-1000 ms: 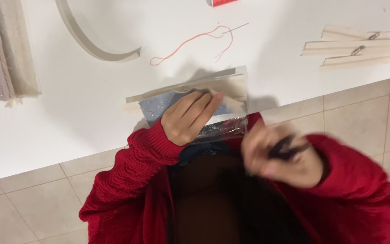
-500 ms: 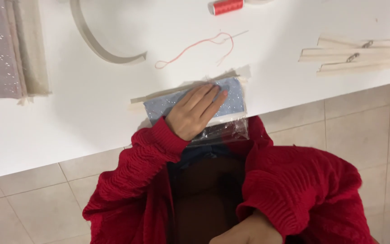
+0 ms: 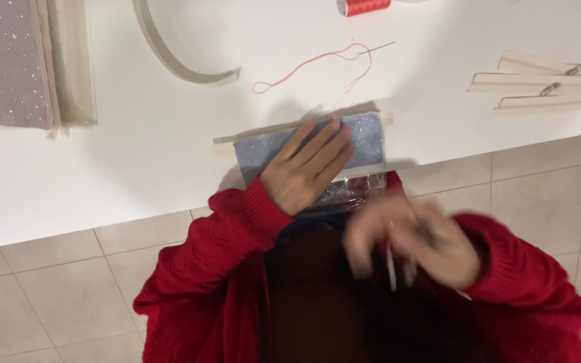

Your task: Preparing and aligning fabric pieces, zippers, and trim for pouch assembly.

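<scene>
My left hand (image 3: 307,168) lies flat, fingers together, on a glittery blue-grey fabric piece (image 3: 371,134) at the near edge of the white table (image 3: 102,175). Thin beige strips border that fabric, and crinkled clear plastic (image 3: 351,195) hangs off the table edge just below it. My right hand (image 3: 411,242) is blurred above my lap, off the table, with a thin light stick-like thing (image 3: 391,269) in its fingers. Both arms wear red knitted sleeves.
A red thread with a needle (image 3: 317,64) lies beyond the fabric, a red thread spool (image 3: 364,7) at the top edge. A curved beige band (image 3: 169,60) lies far left of centre, glittery fabric panels (image 3: 18,60) at left, wooden clothespins (image 3: 546,84) at right. Beige tiled floor below.
My right hand dropped out of view half a second ago and has come back up over my lap, now with a thin light thing in it. My left hand stays on the fabric.
</scene>
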